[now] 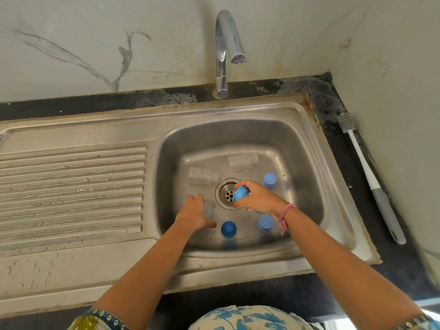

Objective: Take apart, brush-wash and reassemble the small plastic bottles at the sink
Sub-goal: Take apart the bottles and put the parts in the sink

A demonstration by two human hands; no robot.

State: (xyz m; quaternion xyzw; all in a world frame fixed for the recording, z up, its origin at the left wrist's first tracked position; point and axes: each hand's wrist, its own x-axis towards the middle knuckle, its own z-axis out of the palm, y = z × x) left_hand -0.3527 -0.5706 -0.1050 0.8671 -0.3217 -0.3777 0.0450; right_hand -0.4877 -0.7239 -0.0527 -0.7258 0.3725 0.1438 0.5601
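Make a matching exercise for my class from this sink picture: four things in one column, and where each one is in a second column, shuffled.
Things
1. bottle brush
2. blue cap
3. clear bottle
4. dark blue cap

Places
A. on the sink floor, near edge, between the two arms
B. in the grip of the left hand
C. on the dark counter, right of the sink
D. in the grip of the right hand, over the drain

Pairs: 1-C, 2-D, 3-B, 4-A
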